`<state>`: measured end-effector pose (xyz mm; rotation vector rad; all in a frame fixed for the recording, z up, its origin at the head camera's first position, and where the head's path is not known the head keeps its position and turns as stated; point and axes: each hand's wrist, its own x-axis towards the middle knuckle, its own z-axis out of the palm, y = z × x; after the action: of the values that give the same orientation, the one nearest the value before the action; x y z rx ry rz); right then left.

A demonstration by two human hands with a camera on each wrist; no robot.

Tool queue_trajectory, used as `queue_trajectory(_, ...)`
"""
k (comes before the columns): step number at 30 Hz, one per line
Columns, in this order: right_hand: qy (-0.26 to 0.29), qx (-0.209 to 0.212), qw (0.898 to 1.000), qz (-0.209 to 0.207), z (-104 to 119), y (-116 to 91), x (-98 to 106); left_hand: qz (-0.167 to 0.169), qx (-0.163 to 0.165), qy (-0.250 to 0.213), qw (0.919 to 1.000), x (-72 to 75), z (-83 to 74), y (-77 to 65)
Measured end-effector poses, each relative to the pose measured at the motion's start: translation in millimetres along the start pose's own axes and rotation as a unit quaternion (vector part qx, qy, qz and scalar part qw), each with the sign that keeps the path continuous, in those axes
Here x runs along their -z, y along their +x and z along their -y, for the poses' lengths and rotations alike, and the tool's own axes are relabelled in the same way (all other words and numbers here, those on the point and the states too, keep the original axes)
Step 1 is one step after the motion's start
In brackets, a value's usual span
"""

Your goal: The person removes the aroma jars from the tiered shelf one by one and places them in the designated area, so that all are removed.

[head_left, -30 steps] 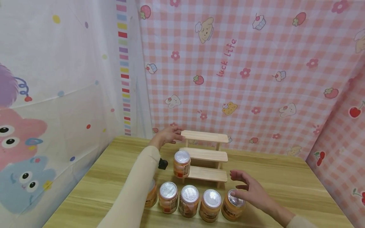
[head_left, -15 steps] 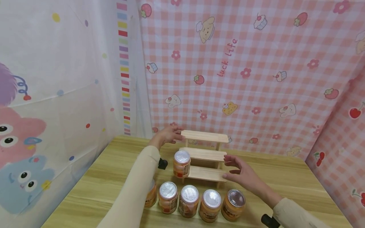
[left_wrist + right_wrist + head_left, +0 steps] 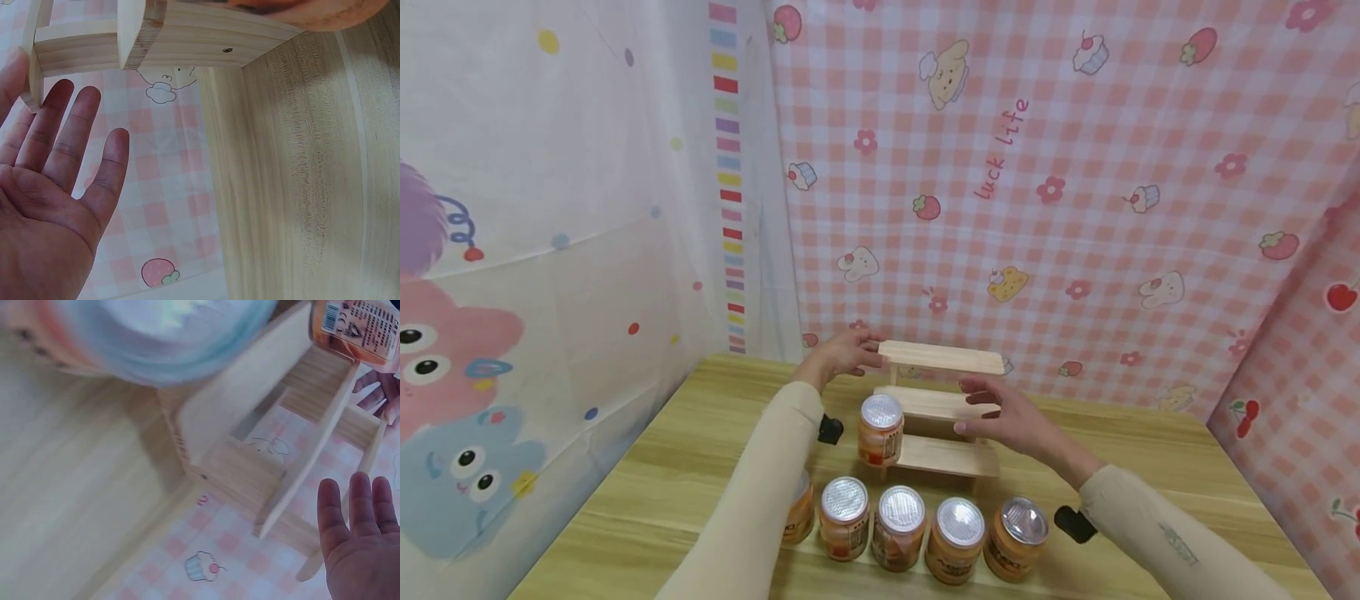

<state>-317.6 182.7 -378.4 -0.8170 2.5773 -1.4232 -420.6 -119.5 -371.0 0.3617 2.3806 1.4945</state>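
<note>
A small three-tier wooden shelf (image 3: 943,454) stands on the table against the backdrop. My left hand (image 3: 842,354) is at the left end of its top board; the left wrist view shows straight fingers (image 3: 75,134) beside the board's end, with the thumb touching it. My right hand (image 3: 1011,417), fingers extended and holding nothing, hovers in front of the middle tier's right side. One orange can with a silver lid (image 3: 881,429) stands at the left end of the bottom tier. In front, several matching cans (image 3: 955,542) form a row on the table.
The wood-grain table (image 3: 1135,475) carries everything. A pink checkered cloth (image 3: 1060,242) hangs close behind the shelf, with a white patterned cloth (image 3: 587,250) at the left. Black wrist cameras (image 3: 1075,523) protrude near both sleeves.
My right hand has moved from above the rightmost can, up and left, to the front of the middle tier. My left hand stays at the top board, and the cans stand where they were.
</note>
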Motion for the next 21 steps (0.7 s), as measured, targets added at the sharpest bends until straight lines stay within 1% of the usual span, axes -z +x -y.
queue_trajectory(5,-0.026,0.001,0.999,0.020,9,19,-2,-0.002,-0.001,-0.001,1.0000,-0.3,0.1,0.0)
queue_trajectory(12,-0.052,-0.030,0.996,0.062,14,37,-10,-0.002,0.004,-0.003,1.0000,-2.0,0.4,-0.4)
queue_trajectory(16,-0.038,-0.026,0.995,0.089,13,47,-17,-0.002,0.007,-0.002,1.0000,-1.2,0.2,-0.8)
queue_trajectory(21,-0.008,0.003,0.994,0.109,11,55,-27,0.002,0.003,0.001,1.0000,0.0,0.9,1.4)
